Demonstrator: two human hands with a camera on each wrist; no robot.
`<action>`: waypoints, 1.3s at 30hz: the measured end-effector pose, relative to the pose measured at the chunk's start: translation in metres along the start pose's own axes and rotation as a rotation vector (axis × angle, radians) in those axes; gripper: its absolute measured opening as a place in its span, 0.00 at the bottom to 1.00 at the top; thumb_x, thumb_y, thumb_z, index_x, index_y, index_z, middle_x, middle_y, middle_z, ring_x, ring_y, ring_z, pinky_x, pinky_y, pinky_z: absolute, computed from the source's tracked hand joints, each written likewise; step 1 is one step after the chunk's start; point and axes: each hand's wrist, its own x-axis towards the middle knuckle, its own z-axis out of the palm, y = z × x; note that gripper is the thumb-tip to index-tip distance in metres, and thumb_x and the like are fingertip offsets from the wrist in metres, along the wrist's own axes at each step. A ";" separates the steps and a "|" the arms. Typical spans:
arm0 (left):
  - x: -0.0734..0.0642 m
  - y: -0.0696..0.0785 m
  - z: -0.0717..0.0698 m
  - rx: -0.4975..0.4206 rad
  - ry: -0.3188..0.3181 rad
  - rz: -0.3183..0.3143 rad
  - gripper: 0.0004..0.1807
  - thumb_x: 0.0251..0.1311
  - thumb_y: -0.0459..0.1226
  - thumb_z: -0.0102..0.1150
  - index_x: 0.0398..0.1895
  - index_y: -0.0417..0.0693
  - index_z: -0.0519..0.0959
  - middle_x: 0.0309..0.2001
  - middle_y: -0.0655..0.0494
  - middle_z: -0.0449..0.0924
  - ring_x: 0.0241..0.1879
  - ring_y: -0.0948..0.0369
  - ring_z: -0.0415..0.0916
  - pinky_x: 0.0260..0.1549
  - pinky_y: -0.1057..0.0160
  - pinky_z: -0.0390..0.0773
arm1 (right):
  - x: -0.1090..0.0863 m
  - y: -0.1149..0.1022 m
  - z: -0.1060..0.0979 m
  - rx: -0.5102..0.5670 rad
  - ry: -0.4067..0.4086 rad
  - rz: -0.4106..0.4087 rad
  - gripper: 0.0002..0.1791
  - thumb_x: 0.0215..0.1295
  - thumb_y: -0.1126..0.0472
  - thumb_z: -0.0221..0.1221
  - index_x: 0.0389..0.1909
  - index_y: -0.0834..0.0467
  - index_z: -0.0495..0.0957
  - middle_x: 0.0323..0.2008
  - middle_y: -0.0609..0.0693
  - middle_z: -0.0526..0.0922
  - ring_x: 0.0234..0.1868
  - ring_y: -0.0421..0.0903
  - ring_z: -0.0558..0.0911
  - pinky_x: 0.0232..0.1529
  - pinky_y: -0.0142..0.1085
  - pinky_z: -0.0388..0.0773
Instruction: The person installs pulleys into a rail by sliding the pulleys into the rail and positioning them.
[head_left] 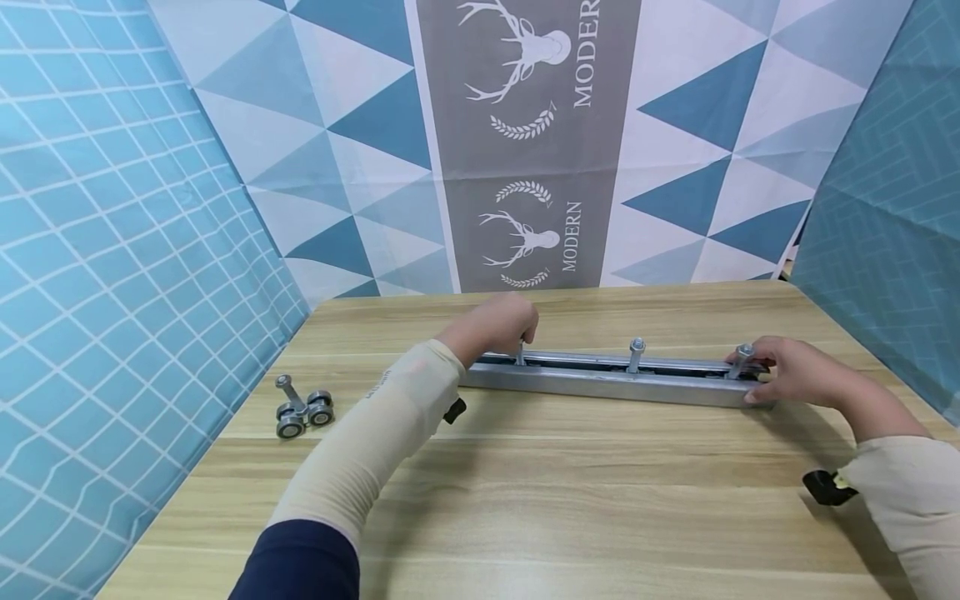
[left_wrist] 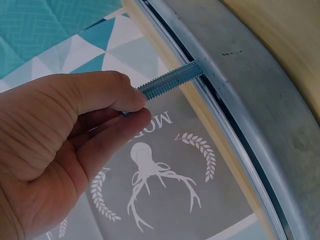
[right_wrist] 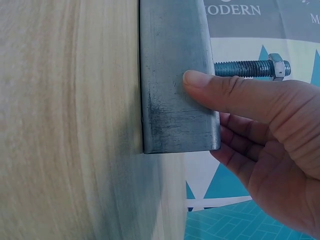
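A long galvanized steel rail point(head_left: 570, 383) lies across the wooden table with its slot facing up. Threaded bolts stand out of this slot. My left hand point(head_left: 491, 323) is over the rail's left part and pinches one bolt point(left_wrist: 170, 80) between thumb and fingers near its free end. At the right end, my right hand point(head_left: 806, 375) grips the rail, thumb on the front wall and fingers behind. Just beside that hand rises another bolt point(right_wrist: 245, 68) with a hex nut near its tip. The middle bolt point(head_left: 636, 354) also carries a nut and is untouched. My left hand hides the rail's left end.
On the left of the table point(head_left: 525, 500) sits a loose trolley point(head_left: 300, 408) with several rollers and an upright bolt. A patterned cloth point(head_left: 525, 150) hangs behind the table's back edge, with blue cloths on both sides.
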 end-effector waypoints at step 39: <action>0.019 0.023 -0.002 0.069 0.015 0.023 0.18 0.38 0.20 0.51 0.10 0.53 0.66 0.16 0.62 0.60 0.21 0.63 0.55 0.20 0.68 0.56 | 0.000 -0.001 0.000 0.005 0.004 0.010 0.32 0.42 0.63 0.76 0.51 0.67 0.79 0.44 0.58 0.81 0.49 0.62 0.77 0.48 0.63 0.71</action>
